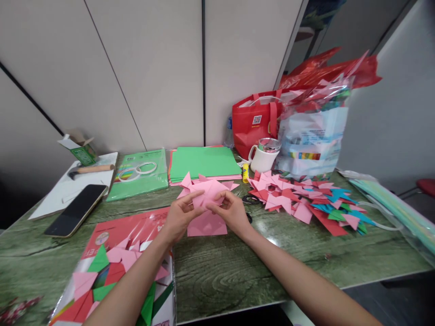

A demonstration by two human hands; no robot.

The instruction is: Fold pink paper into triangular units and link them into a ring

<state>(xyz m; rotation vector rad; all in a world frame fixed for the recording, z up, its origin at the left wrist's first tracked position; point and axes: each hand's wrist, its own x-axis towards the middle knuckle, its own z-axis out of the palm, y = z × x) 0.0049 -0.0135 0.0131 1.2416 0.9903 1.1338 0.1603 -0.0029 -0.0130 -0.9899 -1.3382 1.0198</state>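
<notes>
Both of my hands hold a pink folded paper star (pixel 208 189) just above the green table (pixel 238 267). My left hand (pixel 181 216) pinches its left side with thumb and fingers. On the star's right side, my right hand (pixel 230 211) grips the paper in the same way. A flat pink paper square (pixel 207 225) lies on the table directly under the hands. Several pointed tips of the star stick out above my fingers.
A spread of pink, red, blue and green folded pieces (pixel 306 201) lies to the right. A plastic sleeve with folded pieces (pixel 112 271) sits front left. Behind are green paper sheets (pixel 204 162), a white mug (pixel 264 156), red bag (pixel 254 124), glue stick (pixel 245 173), phone (pixel 76 210), hammer (pixel 90 170).
</notes>
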